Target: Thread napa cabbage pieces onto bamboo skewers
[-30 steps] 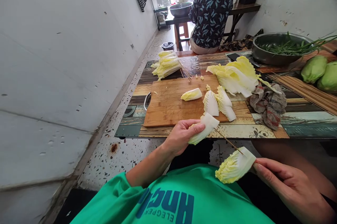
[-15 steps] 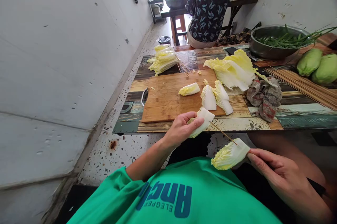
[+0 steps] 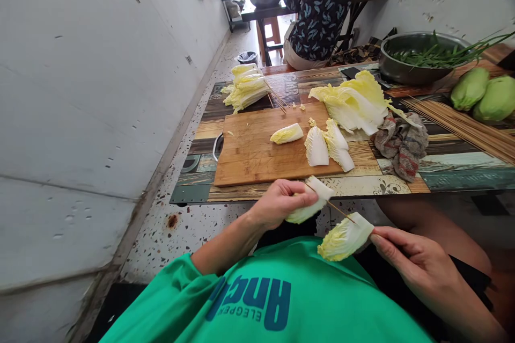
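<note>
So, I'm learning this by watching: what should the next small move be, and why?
I'd probably slide the cabbage piece in the left hand along the skewer toward the other piece, pinched in the right hand: the skewer reaches both pieces, and a bare stretch shows between them.

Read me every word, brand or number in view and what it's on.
"Anc", upside down in this view, on the green shirt; the rest is lost in a fold.
"ELEGPE", smaller, upside down too, next to it; its end is unclear.
"CA", turned sideways, on the tabletop; the letters after it are unclear.
Faint lettering on the tabletop's near right strip: too blurred to read.
Numbers: none I can make out.
</note>
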{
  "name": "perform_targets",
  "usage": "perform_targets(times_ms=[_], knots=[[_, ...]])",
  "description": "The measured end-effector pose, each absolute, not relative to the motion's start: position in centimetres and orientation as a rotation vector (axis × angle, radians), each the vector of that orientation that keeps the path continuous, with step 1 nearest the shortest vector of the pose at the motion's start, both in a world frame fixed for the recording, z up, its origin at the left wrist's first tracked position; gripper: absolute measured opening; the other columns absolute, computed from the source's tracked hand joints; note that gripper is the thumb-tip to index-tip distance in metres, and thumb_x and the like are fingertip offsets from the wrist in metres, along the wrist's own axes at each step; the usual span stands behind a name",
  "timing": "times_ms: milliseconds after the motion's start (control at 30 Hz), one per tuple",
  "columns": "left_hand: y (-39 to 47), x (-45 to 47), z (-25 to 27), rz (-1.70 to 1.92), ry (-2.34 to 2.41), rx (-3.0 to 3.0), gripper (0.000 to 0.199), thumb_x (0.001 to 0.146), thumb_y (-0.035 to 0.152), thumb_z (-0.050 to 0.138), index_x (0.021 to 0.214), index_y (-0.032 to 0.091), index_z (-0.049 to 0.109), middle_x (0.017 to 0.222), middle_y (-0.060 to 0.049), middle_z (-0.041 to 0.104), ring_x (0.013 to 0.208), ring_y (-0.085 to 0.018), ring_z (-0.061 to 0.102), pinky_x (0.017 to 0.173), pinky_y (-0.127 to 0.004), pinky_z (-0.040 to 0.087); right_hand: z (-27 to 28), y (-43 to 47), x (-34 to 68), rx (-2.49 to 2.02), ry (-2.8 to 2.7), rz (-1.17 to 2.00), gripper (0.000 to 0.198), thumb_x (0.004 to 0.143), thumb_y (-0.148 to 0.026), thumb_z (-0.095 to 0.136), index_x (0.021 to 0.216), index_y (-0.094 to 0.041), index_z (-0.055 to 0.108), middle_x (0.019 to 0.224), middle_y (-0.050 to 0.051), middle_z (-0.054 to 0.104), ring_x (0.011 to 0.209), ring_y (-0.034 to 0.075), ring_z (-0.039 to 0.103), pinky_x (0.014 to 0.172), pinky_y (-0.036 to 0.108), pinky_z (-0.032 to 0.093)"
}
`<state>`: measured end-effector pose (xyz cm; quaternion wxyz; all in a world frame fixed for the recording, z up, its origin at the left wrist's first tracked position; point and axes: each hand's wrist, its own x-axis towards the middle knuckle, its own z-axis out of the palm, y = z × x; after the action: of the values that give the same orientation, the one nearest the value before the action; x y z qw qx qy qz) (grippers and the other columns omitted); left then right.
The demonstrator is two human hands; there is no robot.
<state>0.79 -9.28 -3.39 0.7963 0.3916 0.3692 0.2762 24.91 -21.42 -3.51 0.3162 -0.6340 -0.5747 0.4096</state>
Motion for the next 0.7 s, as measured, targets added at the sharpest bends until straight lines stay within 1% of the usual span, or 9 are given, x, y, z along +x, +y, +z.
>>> perform_targets(times_ms=[133, 333, 500, 700], knots=[[-9.6, 1.4, -3.4, 0.589, 0.792, 0.862, 0.041, 0.058, 0.047, 0.089, 0.067, 0.01, 0.073, 0.059, 0.0, 0.06, 0.05, -0.005, 0.047, 0.046, -0.019, 0.03, -3.2, -21.0, 24.2, -1.665, -1.495, 1.083, 0.039, 0.091, -0.052, 0.058, 0.101, -0.023, 0.081, 0.09, 0.006, 0.08, 0.078, 0.024, 0.074, 0.068, 0.027, 0.061], [-9.3, 1.5, -3.3, 0.552, 0.796, 0.851, 0.043, 0.057, 0.047, 0.089, 0.064, 0.01, 0.071, 0.055, 0.0, 0.059, 0.047, -0.006, 0.046, 0.045, -0.019, 0.031, -3.0, -20.2, 24.1, -1.658, -1.497, 1.005, 0.039, 0.09, -0.052, 0.06, 0.101, -0.021, 0.081, 0.092, 0.007, 0.08, 0.08, 0.025, 0.074, 0.074, 0.03, 0.06], [-9.1, 1.6, -3.3, 0.566, 0.792, 0.828, 0.043, 0.056, 0.048, 0.09, 0.061, 0.01, 0.069, 0.055, 0.0, 0.059, 0.046, -0.005, 0.046, 0.046, -0.02, 0.032, -2.9, -19.7, 23.9, -1.623, -1.489, 1.033, 0.037, 0.091, -0.048, 0.059, 0.103, -0.02, 0.08, 0.095, 0.007, 0.08, 0.083, 0.024, 0.074, 0.073, 0.028, 0.059], [-9.0, 1.2, -2.9, 0.555, 0.799, 0.856, 0.041, 0.059, 0.049, 0.088, 0.066, 0.011, 0.073, 0.056, 0.0, 0.059, 0.047, -0.006, 0.047, 0.045, -0.019, 0.032, -2.5, -20.1, 24.0, -1.601, -1.541, 1.017, 0.036, 0.091, -0.049, 0.059, 0.101, -0.021, 0.081, 0.092, 0.006, 0.08, 0.079, 0.024, 0.074, 0.071, 0.029, 0.06]])
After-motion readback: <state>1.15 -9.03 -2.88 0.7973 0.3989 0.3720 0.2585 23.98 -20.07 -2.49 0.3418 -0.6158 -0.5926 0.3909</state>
